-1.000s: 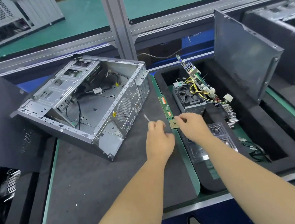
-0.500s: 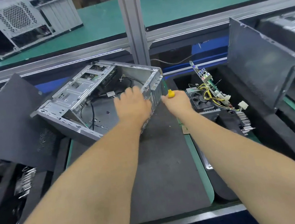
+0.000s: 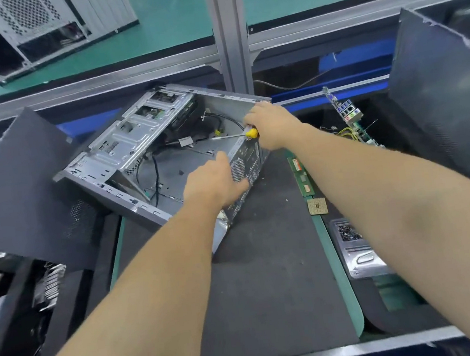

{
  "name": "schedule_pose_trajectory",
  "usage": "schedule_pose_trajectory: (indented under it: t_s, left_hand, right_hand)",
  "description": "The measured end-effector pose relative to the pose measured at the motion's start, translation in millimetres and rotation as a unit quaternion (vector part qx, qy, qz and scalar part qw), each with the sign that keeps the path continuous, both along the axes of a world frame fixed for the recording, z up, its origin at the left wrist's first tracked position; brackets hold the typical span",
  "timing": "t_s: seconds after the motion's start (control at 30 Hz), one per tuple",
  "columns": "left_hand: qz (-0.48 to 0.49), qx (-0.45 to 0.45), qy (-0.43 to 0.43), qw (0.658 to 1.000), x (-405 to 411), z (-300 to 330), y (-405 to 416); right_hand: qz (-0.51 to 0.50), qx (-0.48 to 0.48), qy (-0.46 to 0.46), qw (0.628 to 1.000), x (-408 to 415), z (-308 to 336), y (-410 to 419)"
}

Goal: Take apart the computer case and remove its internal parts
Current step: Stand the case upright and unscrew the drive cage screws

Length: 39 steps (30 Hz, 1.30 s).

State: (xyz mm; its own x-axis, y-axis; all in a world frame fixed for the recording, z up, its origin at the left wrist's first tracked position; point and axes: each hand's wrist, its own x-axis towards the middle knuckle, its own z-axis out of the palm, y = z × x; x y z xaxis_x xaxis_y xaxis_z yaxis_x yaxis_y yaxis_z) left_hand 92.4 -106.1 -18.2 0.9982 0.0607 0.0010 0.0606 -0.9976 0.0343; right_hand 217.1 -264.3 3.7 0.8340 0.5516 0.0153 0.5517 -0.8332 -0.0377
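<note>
Case (image 3: pixel 148 146) lies open side up, right hand (image 3: pixel 273 128) gripping the screwdriver (image 3: pixel 248 134) pointing left inside, left hand (image 3: pixel 214 184) loosely spread on its rear wall.

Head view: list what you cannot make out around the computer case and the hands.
- Screwdriver tip: motion-blurred, so its target inside the computer case is unclear.
- Right hand: fingers curl under, hiding the screwdriver handle.
- Left hand: covers the near case wall; fingertip contact is hidden.
- Case interior under the drive cage: shadowed.
</note>
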Motion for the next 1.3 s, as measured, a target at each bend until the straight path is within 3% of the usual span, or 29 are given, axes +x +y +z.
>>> schedule_pose_trajectory:
  t_s: [0.13, 0.3, 0.47, 0.7, 0.83, 0.97, 1.07, 1.17, 1.23, 1.3]
  left_hand:
    - [-0.011, 0.003, -0.013, 1.0, -13, 5, 8]
    - [-0.041, -0.08, -0.003, 0.996, -42, 9, 54]
    - [-0.044, -0.113, 0.055, 0.991, -53, 15, 107]
    - [-0.016, -0.123, 0.125, 0.984, -64, 12, 137]
    - [0.024, -0.176, 0.114, 0.977, -60, 15, 130]
    - [0.065, -0.261, 0.058, 0.961, -47, 19, 100]
    - [0.08, -0.291, 0.018, 0.953, -33, 24, 71]
    - [0.11, -0.333, -0.006, 0.937, -20, 34, 43]
    - [0.146, -0.376, 0.01, 0.915, -15, 40, 25]
    - [0.205, -0.462, 0.075, 0.859, -14, 43, 8]
  right_hand:
    - [-0.042, -0.034, -0.026, 0.998, -16, 9, 15]
    - [-0.098, 0.058, -0.047, 0.992, -80, -3, 7]
    - [-0.134, 0.054, -0.026, 0.989, -146, 4, 17]
    - [-0.141, 0.086, 0.021, 0.986, -161, 26, 28]
    - [-0.203, 0.19, -0.013, 0.96, -145, 31, 24]
    - [-0.257, 0.185, 0.106, 0.943, -131, 32, 20]
    - [-0.255, 0.128, 0.076, 0.955, -144, 32, 20]
    - [-0.237, 0.108, 0.075, 0.963, -174, 24, 25]
    - [-0.217, 0.124, 0.121, 0.961, -195, 19, 29]
    - [-0.227, 0.243, 0.236, 0.913, -200, 20, 28]
